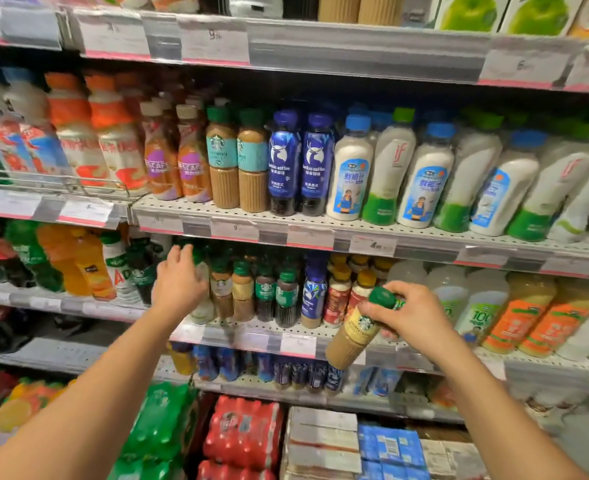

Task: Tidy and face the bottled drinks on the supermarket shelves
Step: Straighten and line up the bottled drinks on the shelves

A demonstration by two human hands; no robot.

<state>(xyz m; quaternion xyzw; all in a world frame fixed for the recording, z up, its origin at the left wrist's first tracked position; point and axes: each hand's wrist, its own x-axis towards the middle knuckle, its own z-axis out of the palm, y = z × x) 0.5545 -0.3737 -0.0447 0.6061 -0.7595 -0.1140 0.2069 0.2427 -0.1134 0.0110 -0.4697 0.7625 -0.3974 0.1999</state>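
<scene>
Supermarket shelving fills the view, four perforated tiers of bottled drinks with price strips along each front edge. Most price tags are blurred and unreadable. The top tier is cut off by the frame, showing only the bases of cartons. Bottles at the far left and far right are smeared by lens distortion, and their labels cannot be read. The rear rows on the third shelf (pixel 251 332) sit in shadow; only their caps show.

My right hand (pixel 414 315) holds a Starbucks coffee bottle (pixel 355 336) in front of the third shelf, clear of the rack. Fingers and thumb curl round the neck just under the green cap (pixel 383 297). The bottle is tilted, cap up and to the right, base down and to the left, overlapping the shelf's price strip. My fingers hide part of its neck.

My left hand (pixel 178 282) reaches into the left end of the same shelf, well apart from the held bottle. Its fingers are curved around a pale bottle (pixel 203 299) with a green cap, which the hand largely covers; whether the grip is closed I cannot tell.

Between my hands stand the green-capped coffee bottles (pixel 265 296), upright in the front row.
</scene>
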